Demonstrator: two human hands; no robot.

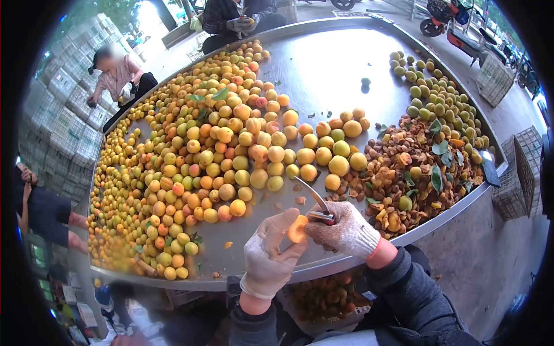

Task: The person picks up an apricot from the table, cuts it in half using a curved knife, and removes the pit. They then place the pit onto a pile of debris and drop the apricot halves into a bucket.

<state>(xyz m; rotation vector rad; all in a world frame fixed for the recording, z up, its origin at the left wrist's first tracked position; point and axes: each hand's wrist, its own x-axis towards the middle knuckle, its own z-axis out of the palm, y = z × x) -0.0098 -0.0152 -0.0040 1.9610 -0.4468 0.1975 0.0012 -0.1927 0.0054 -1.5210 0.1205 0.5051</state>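
Both my hands wear whitish knit gloves above the near edge of a metal table [231,254]. My right hand [343,226] is closed round a knife [316,199] whose curved blade points up and left. Between my hands is an orange apricot piece [297,229], its cut face showing; the fingers of my left hand [268,251] are pinched on its left side, and my right fingertips touch its right side. Whole yellow and orange apricots [225,135] lie beyond and to the left. Just right of my right hand is a heap of brown pits and scraps [404,161].
Green apricots [430,92] line the table's right side. A crate of fruit [329,297] sits below the near edge. One person [118,78] is at the left edge, another [236,20] at the far edge, more at lower left. Crates [516,173] and scooters [461,34] stand right.
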